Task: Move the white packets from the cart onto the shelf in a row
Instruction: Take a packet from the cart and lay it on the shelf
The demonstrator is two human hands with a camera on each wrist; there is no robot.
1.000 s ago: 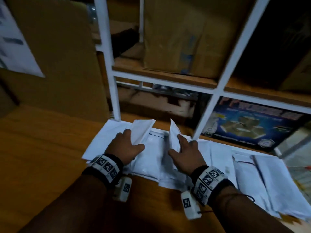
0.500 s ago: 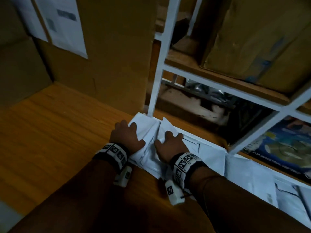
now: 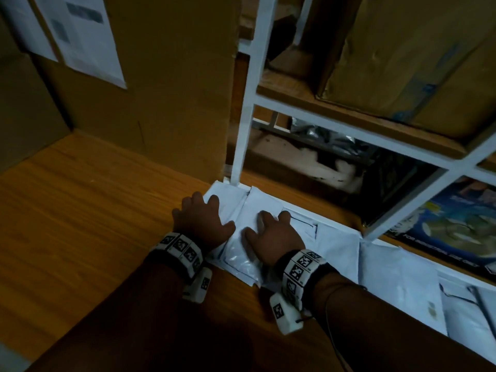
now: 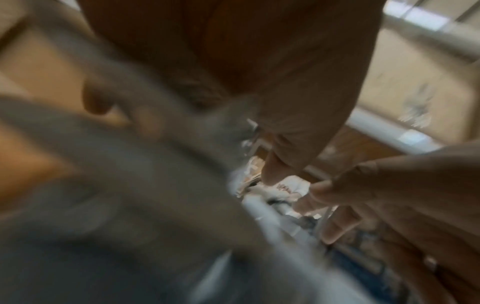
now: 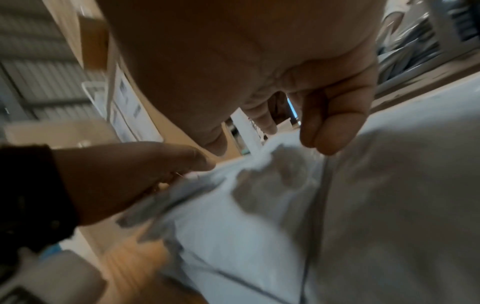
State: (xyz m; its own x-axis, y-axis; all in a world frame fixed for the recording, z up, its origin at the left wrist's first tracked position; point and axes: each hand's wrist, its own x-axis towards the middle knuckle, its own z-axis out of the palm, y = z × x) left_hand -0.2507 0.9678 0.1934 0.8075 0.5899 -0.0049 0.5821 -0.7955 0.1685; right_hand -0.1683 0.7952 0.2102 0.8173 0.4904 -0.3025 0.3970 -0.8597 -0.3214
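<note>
Several white packets lie in an overlapping row along the back of the wooden shelf board (image 3: 80, 224), running right from the white upright post (image 3: 244, 130). My left hand (image 3: 200, 224) rests flat, fingers spread, on the leftmost packet (image 3: 228, 197). My right hand (image 3: 273, 233) presses the packet beside it (image 3: 264, 205), fingers spread too. More packets (image 3: 397, 267) continue to the right. In the right wrist view my fingertips (image 5: 322, 131) touch the white packet (image 5: 259, 226), and the left hand (image 5: 124, 176) is at its edge. The left wrist view is blurred.
A tall cardboard box (image 3: 166, 89) with paper labels stands behind the board on the left. The white rack frame holds a brown carton (image 3: 408, 63) above and a printed blue box (image 3: 456, 224) at the right. Bare wood stretches left of the packets.
Two packets held tilted up a second ago now lie flat. Both hands have slid left toward the white post and press down on them.
</note>
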